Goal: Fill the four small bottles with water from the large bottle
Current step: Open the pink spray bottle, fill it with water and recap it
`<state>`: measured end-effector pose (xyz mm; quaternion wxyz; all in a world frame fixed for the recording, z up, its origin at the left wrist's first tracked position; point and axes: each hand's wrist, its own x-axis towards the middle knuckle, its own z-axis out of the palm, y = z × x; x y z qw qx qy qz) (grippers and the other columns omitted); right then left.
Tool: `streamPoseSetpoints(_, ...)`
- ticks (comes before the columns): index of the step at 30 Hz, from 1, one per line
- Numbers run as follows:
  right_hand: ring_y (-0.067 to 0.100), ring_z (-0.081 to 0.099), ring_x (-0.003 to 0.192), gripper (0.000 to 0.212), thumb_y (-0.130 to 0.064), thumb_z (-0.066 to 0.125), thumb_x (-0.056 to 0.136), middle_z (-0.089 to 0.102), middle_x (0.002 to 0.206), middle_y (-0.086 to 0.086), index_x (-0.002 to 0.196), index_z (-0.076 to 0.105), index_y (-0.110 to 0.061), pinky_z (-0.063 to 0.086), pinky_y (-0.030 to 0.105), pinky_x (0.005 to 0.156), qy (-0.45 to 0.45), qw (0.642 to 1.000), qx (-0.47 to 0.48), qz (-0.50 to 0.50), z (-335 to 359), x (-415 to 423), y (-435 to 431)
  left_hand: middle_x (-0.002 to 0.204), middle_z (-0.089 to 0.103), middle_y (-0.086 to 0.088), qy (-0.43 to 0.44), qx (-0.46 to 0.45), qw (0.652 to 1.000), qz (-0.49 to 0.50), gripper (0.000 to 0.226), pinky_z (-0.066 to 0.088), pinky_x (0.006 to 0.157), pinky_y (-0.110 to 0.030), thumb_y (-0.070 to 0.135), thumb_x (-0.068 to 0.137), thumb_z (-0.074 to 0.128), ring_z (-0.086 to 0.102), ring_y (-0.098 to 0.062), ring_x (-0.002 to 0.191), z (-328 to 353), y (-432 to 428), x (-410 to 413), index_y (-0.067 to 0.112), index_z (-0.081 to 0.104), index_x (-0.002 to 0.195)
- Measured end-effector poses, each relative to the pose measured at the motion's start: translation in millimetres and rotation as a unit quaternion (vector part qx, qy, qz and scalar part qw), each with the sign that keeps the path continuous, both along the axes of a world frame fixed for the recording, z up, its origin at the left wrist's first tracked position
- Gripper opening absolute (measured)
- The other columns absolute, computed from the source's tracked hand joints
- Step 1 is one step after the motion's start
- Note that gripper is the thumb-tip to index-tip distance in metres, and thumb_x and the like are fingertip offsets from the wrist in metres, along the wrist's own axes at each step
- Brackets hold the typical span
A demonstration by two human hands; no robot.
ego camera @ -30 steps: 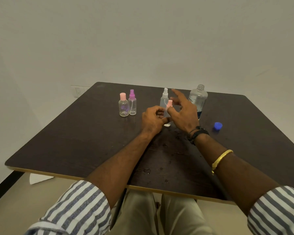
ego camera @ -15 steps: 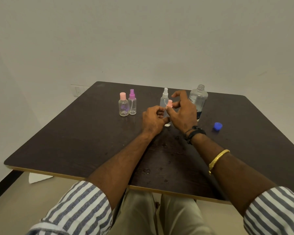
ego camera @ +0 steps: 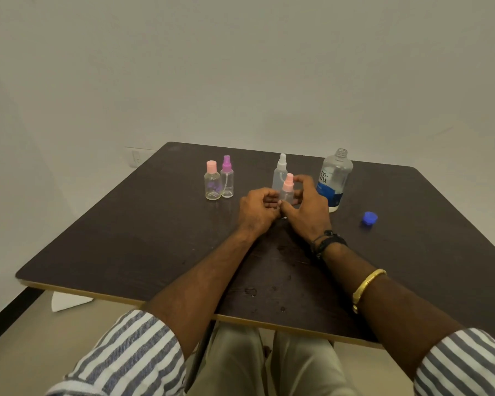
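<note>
A small clear bottle with a pink spray top [ego camera: 288,187] stands mid-table between both hands. My left hand [ego camera: 256,211] grips its body from the left with curled fingers. My right hand [ego camera: 307,207] curls around it from the right, fingers near the pink top. Just behind stands a small bottle with a white spray top [ego camera: 280,172]. At the left stand a round bottle with a pink cap [ego camera: 212,181] and a slim bottle with a purple spray top [ego camera: 227,178]. The large uncapped bottle with a blue label [ego camera: 334,180] stands to the right of my right hand.
A blue cap [ego camera: 369,218] lies on the dark table [ego camera: 126,238] right of the large bottle. Water drops spot the table near its front edge [ego camera: 252,291]. A white paper scrap [ego camera: 69,301] lies on the floor at the left.
My right hand's fingers, stretched out toward the large bottle a second ago, have curled in around the pink-topped spray bottle. My left hand has stayed on the bottle.
</note>
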<state>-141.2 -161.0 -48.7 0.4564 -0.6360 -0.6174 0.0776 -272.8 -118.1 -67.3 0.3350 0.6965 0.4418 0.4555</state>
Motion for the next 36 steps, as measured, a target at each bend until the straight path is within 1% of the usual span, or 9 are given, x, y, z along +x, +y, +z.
streamPoseSetpoints(2, 0.019, 0.069, 0.099, 0.055, -0.019, 0.078, 0.085, 0.07, 0.117, 0.009, 0.131, 0.048, -0.017, 0.059, 0.028, 0.082, 0.001, 1.0, 0.002, -0.001, 0, -4, 2, 0.106, 0.075, -0.011, -0.008, -0.01, 1.0, -0.002, 0.044, 0.057, 0.08, -0.013, 0.005, 0.08, 0.083, 0.071, -0.011, 0.087, 0, 1, -6, 0.001, 0.069, 0.121)
streamPoseSetpoints(6, 0.019, 0.068, 0.102, 0.05, -0.023, 0.077, 0.087, 0.069, 0.121, 0.01, 0.128, 0.051, -0.012, 0.055, 0.024, 0.08, 0.024, 1.0, 0.015, -0.007, 8, -15, 15, 0.105, 0.076, -0.009, -0.034, -0.013, 0.999, 0.015, 0.045, 0.061, 0.09, -0.032, 0.007, 0.077, 0.087, 0.074, -0.015, 0.094, 6, 8, -18, 0.003, 0.07, 0.118)
streamPoseSetpoints(10, 0.023, 0.069, 0.104, 0.045, -0.027, 0.077, 0.088, 0.069, 0.121, 0.01, 0.124, 0.055, -0.012, 0.056, 0.029, 0.085, 0.021, 0.999, 0.013, -0.022, 17, -26, 34, 0.115, 0.074, -0.009, -0.034, -0.004, 0.998, 0.044, 0.047, 0.059, 0.093, -0.026, 0.009, 0.08, 0.085, 0.071, -0.016, 0.103, 12, 14, -33, 0.004, 0.068, 0.124)
streamPoseSetpoints(14, 0.026, 0.069, 0.102, 0.044, -0.027, 0.078, 0.086, 0.07, 0.118, 0.012, 0.122, 0.057, -0.01, 0.058, 0.037, 0.087, 0.013, 0.999, 0.01, -0.029, 18, -36, 50, 0.12, 0.073, -0.012, -0.031, 0.001, 0.997, 0.07, 0.046, 0.058, 0.096, -0.028, 0.008, 0.083, 0.082, 0.071, -0.018, 0.109, 11, 20, -46, 0.004, 0.067, 0.126)
streamPoseSetpoints(16, 0.027, 0.068, 0.102, 0.044, -0.028, 0.078, 0.086, 0.069, 0.117, 0.012, 0.12, 0.057, -0.01, 0.059, 0.042, 0.088, 0.006, 0.999, 0.006, -0.036, 15, -41, 58, 0.122, 0.072, -0.011, -0.031, 0.001, 0.997, 0.078, 0.047, 0.056, 0.095, -0.023, 0.008, 0.084, 0.081, 0.07, -0.018, 0.111, 8, 22, -51, 0.004, 0.066, 0.128)
streamPoseSetpoints(19, 0.027, 0.067, 0.104, 0.043, -0.028, 0.079, 0.085, 0.069, 0.119, 0.012, 0.12, 0.058, -0.012, 0.059, 0.045, 0.091, -0.003, 0.999, -0.009, -0.042, 9, -51, 67, 0.127, 0.07, -0.013, -0.037, -0.002, 0.996, 0.078, 0.049, 0.052, 0.095, -0.019, 0.006, 0.086, 0.078, 0.068, -0.02, 0.116, 5, 25, -60, 0.003, 0.063, 0.132)
streamPoseSetpoints(26, 0.029, 0.066, 0.104, 0.042, -0.027, 0.08, 0.084, 0.068, 0.116, 0.013, 0.118, 0.059, -0.013, 0.058, 0.047, 0.09, -0.023, 0.998, -0.024, -0.053, 3, -58, 74, 0.134, 0.066, -0.015, -0.044, -0.003, 0.997, 0.066, 0.051, 0.052, 0.102, -0.026, 0.002, 0.088, 0.075, 0.065, -0.023, 0.123, 0, 28, -61, 0.001, 0.059, 0.137)
streamPoseSetpoints(31, 0.029, 0.066, 0.108, 0.043, -0.029, 0.079, 0.085, 0.067, 0.12, 0.013, 0.12, 0.059, -0.013, 0.058, 0.047, 0.093, -0.027, 0.998, -0.025, -0.055, 0, -58, 71, 0.131, 0.068, -0.015, -0.05, -0.001, 0.997, 0.064, 0.048, 0.054, 0.099, -0.025, 0.002, 0.088, 0.074, 0.067, -0.023, 0.12, -3, 28, -60, 0.001, 0.061, 0.135)
streamPoseSetpoints(36, 0.03, 0.065, 0.111, 0.044, -0.031, 0.078, 0.086, 0.067, 0.123, 0.012, 0.123, 0.059, -0.015, 0.056, 0.049, 0.095, -0.028, 0.998, -0.027, -0.052, -1, -60, 69, 0.129, 0.069, -0.015, -0.051, 0.001, 0.996, 0.067, 0.047, 0.055, 0.101, -0.031, 0.003, 0.088, 0.075, 0.067, -0.023, 0.119, -5, 28, -62, 0.001, 0.062, 0.133)
